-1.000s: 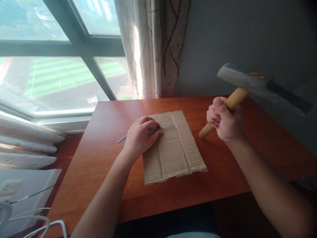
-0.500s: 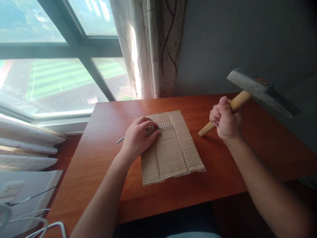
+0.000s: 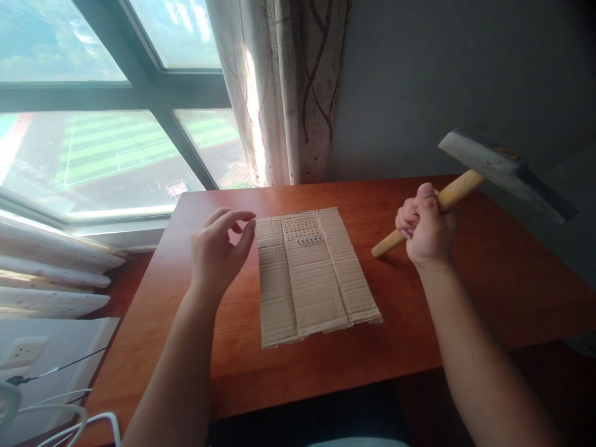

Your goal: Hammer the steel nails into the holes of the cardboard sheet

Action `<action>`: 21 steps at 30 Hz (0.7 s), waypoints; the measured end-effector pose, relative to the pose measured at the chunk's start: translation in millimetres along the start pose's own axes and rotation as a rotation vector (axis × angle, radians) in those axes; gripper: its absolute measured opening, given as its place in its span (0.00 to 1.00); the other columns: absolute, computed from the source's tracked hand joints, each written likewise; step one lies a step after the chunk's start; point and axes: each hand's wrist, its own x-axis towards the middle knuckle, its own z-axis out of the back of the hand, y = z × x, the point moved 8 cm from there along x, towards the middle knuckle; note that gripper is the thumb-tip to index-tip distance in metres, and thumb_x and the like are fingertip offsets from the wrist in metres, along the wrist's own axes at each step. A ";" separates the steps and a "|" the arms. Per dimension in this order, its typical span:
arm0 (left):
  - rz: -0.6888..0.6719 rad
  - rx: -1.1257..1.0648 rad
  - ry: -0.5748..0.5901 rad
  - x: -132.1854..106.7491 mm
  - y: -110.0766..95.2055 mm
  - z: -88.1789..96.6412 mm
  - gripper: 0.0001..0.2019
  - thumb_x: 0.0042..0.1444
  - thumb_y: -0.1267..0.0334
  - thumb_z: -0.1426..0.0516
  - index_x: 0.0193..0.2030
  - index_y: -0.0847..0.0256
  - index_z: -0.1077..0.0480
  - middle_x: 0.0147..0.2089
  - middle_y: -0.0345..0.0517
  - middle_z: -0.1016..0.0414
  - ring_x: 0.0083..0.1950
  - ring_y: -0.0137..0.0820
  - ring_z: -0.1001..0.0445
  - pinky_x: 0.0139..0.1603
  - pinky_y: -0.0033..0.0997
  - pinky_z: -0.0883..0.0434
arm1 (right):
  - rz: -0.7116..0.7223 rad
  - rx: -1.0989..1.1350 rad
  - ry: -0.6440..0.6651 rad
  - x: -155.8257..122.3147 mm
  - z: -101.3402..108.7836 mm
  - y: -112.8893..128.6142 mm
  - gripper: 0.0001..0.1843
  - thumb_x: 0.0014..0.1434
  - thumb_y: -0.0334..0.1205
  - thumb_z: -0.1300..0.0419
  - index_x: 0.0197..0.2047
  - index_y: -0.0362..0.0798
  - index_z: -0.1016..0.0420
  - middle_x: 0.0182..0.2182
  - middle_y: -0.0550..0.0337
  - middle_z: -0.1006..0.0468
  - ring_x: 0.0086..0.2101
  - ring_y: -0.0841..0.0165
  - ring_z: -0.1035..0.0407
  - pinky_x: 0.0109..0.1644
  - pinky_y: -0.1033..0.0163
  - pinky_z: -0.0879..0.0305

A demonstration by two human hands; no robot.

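Note:
A flat piece of corrugated cardboard [image 3: 316,279] lies on the brown wooden table [image 3: 465,292]. Near its far end is a grid of small holes [image 3: 302,228], with a row of small metal nail heads along the grid's near edge. My left hand [image 3: 218,251] hovers just left of the cardboard, off its surface, fingers curved and apart, and I see nothing in it. My right hand [image 3: 426,230] is closed round the wooden handle of a hammer [image 3: 500,171]. The hammer's grey metal head is raised up to the right, above the table.
A large window [image 3: 107,143] and a patterned curtain [image 3: 288,93] stand behind the table's far left corner; a grey wall runs along the back. At the lower left are white cables [image 3: 69,422], a wall socket [image 3: 21,352] and pale cushions [image 3: 51,279].
My left hand has lifted off the cardboard's holed area and drawn back to the left, now covering the spot where a nail lay on the table. The hammer has shifted slightly right.

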 end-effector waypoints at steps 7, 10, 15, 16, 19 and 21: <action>0.164 0.520 0.360 -27.2 58.4 -1.1 0.11 0.63 0.59 0.46 0.39 0.55 0.22 0.39 0.43 0.19 0.33 0.35 0.25 0.31 0.32 0.39 | 0.006 0.031 -0.004 -0.1 0.8 1.6 0.33 0.59 0.56 0.34 0.18 0.50 0.50 0.12 0.73 0.51 0.12 0.79 0.57 0.14 0.66 0.63; 0.200 0.634 0.454 -41.1 66.8 -6.6 0.14 0.65 0.56 0.48 0.43 0.54 0.22 0.45 0.44 0.19 0.35 0.38 0.23 0.31 0.34 0.39 | 0.011 0.042 -0.012 0.0 1.7 3.1 0.33 0.57 0.57 0.33 0.18 0.51 0.50 0.12 0.73 0.51 0.12 0.79 0.57 0.14 0.66 0.63; 0.192 0.731 0.539 -50.7 69.7 -15.9 0.16 0.67 0.54 0.50 0.47 0.55 0.22 0.50 0.49 0.20 0.37 0.41 0.21 0.29 0.35 0.39 | 0.019 0.028 -0.011 -2.0 2.4 4.3 0.34 0.57 0.59 0.33 0.18 0.51 0.51 0.12 0.73 0.51 0.12 0.79 0.56 0.14 0.65 0.63; 0.184 0.748 0.546 -51.2 69.5 -16.9 0.16 0.67 0.55 0.50 0.48 0.55 0.22 0.50 0.50 0.21 0.38 0.41 0.21 0.29 0.35 0.39 | 0.020 0.021 -0.014 -2.6 2.7 4.5 0.34 0.57 0.59 0.34 0.18 0.51 0.51 0.12 0.73 0.51 0.12 0.79 0.56 0.14 0.66 0.63; 0.155 0.783 0.577 -52.8 68.1 -20.5 0.17 0.67 0.57 0.52 0.45 0.56 0.22 0.48 0.52 0.21 0.38 0.41 0.22 0.26 0.34 0.42 | 0.022 0.007 -0.026 -4.4 4.0 5.1 0.34 0.57 0.61 0.35 0.18 0.51 0.51 0.12 0.73 0.51 0.12 0.79 0.56 0.15 0.66 0.62; 0.131 0.797 0.591 -53.6 66.9 -22.8 0.18 0.68 0.57 0.53 0.42 0.57 0.22 0.45 0.52 0.21 0.37 0.40 0.22 0.25 0.33 0.44 | 0.027 0.005 -0.032 -5.2 5.1 5.8 0.34 0.58 0.61 0.35 0.18 0.51 0.51 0.13 0.73 0.52 0.12 0.78 0.56 0.15 0.65 0.62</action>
